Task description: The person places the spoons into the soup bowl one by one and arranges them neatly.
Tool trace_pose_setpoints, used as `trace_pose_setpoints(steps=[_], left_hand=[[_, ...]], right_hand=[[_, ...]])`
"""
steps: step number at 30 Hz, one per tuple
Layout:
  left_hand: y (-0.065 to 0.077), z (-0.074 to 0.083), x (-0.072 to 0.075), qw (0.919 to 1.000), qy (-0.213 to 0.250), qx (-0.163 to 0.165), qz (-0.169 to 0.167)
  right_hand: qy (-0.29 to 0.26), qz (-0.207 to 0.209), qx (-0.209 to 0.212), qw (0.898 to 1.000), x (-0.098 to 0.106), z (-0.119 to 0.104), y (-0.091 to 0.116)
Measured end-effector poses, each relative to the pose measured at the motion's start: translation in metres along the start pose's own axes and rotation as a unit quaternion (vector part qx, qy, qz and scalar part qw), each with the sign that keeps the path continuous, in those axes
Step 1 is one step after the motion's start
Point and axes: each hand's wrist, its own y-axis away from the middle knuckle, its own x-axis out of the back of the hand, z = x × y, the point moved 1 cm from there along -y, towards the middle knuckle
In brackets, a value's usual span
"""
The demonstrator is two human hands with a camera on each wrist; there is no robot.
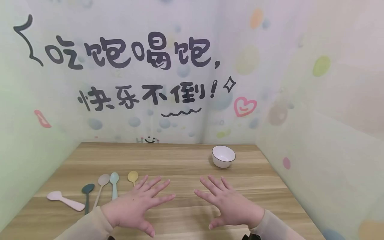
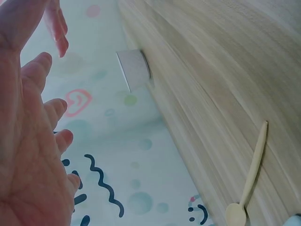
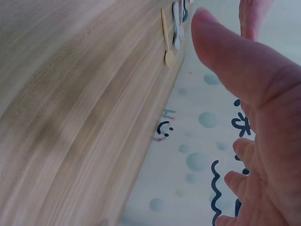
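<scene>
Both hands hover over the wooden table with fingers spread and nothing in them. The left hand (image 1: 138, 203) partly covers a yellow spoon (image 1: 133, 176) and the handle of a light blue spoon (image 1: 114, 185) in the head view. Farther left lie a greyish-beige spoon (image 1: 103, 181), a dark teal spoon (image 1: 88, 190) and a pale pink spoon (image 1: 66, 200). The right hand (image 1: 231, 205) is in front of a white bowl (image 1: 223, 156) with a dark rim, well apart from it. In the left wrist view the yellow spoon (image 2: 251, 174) shows in full.
The wooden table (image 1: 180, 160) meets a patterned back wall (image 1: 168, 130) with dark lettering. Side walls rise along its left and right edges. The bowl stands upright near the back right corner; the spoons lie on the left half.
</scene>
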Motion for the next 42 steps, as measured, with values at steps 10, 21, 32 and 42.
trace_pose_setpoints(steps=[10,21,32,42], left_hand=[[0.001,0.000,0.004,0.9999,0.004,0.010,-0.009],[0.002,-0.001,-0.007,0.9979,0.012,0.028,0.056],[0.002,-0.003,-0.043,0.9315,0.149,0.305,0.132],[0.019,-0.026,-0.065,0.8860,0.136,0.420,0.141]], right_hand=[[-0.007,0.008,0.002,1.000,0.000,0.002,0.000],[-0.052,0.054,-0.025,0.997,-0.006,0.018,-0.001],[-0.185,0.132,-0.157,0.961,-0.038,0.056,-0.007],[-0.311,0.195,-0.319,0.874,-0.069,0.100,-0.011]])
